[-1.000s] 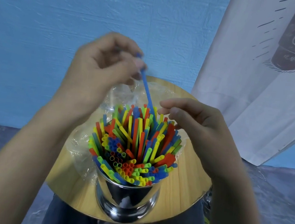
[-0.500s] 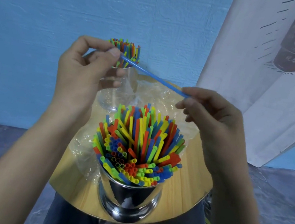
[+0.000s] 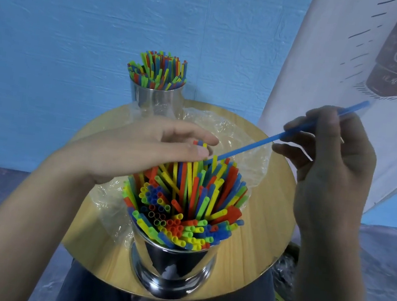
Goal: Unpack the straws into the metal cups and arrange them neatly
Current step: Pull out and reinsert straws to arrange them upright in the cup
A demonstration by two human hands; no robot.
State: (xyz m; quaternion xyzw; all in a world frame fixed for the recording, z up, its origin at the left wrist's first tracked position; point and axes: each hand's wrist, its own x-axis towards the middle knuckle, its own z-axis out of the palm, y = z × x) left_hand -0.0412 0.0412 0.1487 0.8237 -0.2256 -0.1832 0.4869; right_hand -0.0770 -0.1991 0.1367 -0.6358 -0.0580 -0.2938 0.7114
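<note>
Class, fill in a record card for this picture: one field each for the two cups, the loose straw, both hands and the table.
near cup: packed with straws, at the table's front edge
far cup: straws upright, at the back edge
blue straw: tilted, lower tip at the near cup's bunch
left hand: lies on that bunch, fingers nearly straight
right hand: pinches the blue straw
table: round, wooden
wrap: clear, on the table
</note>
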